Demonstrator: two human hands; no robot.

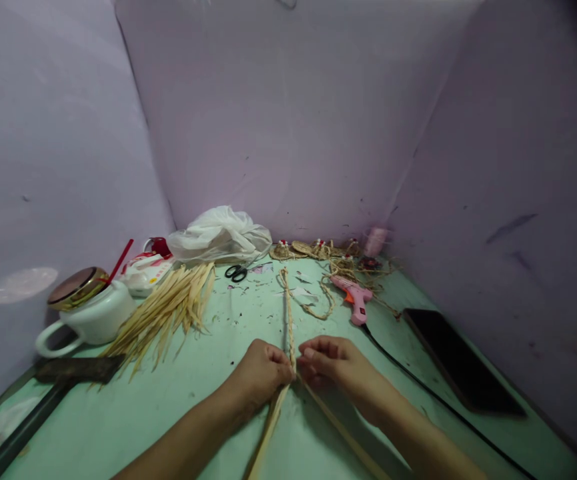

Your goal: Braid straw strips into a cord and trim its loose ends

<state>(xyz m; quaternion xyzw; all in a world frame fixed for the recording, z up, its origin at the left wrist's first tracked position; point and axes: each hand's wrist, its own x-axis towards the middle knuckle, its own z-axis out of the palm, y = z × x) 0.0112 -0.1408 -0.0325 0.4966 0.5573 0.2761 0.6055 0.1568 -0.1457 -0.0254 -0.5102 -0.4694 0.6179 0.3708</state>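
Braid (289, 313) lies on tabletop (193, 363). Left hand (264, 367): grip pinched on braid's near end. Right hand (338, 363): just beside, cannot tell if clamped. Likely plaiting; next cross wants loose strands (271, 427) taut.

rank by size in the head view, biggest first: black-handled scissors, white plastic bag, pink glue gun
1. White plastic bag
2. Pink glue gun
3. Black-handled scissors

The gaps in apparent size are clear.

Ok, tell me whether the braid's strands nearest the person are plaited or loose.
Loose: below the left hand, the strands spread apart; above it, the braid is plaited.
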